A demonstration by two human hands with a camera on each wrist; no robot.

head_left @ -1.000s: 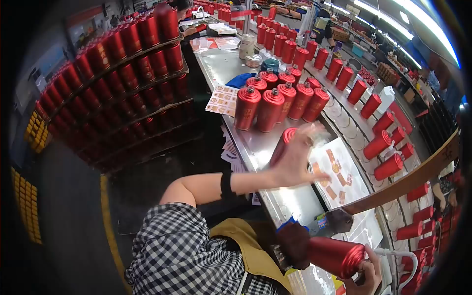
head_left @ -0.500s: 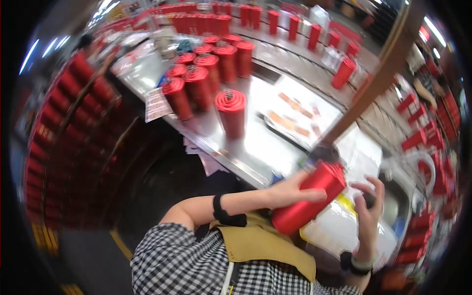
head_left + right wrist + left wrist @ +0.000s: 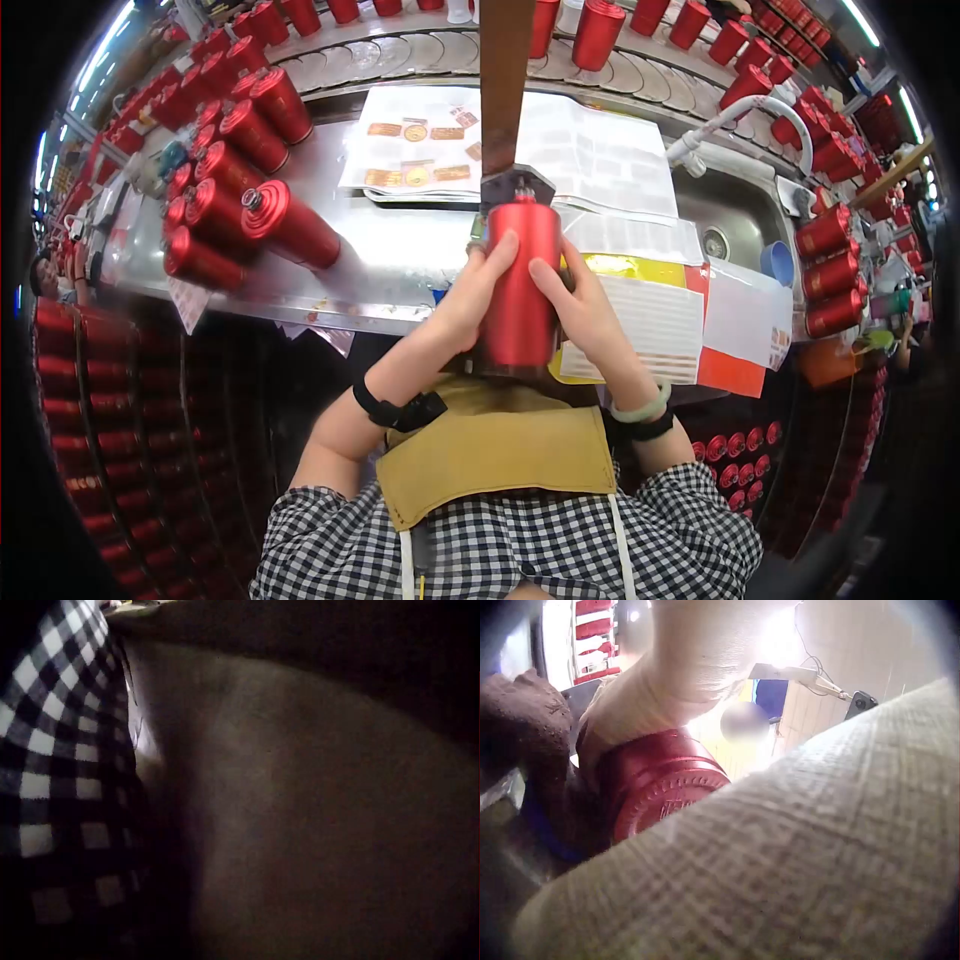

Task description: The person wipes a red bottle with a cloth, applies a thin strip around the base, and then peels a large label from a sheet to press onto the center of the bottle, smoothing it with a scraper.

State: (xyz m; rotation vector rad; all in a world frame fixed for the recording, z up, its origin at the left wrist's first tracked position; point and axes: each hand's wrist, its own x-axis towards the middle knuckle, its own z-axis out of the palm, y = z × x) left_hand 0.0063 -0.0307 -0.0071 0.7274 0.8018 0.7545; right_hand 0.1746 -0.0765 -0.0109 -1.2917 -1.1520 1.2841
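Nearest the apron, the left grip [image 3: 468, 300] and right grip [image 3: 582, 302] curl round the red bottle [image 3: 520, 300] from either side at mid body. They hold it over the counter [image 3: 400, 262] edge, its top at a metal fitting [image 3: 515, 188]. It looks rigid, smooth, likely slippery and weighty, so the straight wall gives the surest hold. Farther off lie label sheets [image 3: 420, 150] and more bottles [image 3: 285, 222].

The red cylindrical bottle [image 3: 518, 280], matte metallic with an embossed end face, points lengthwise away from the person over the steel counter's [image 3: 400, 255] near edge, clasped between left hand [image 3: 470, 295] and right hand [image 3: 582, 305].
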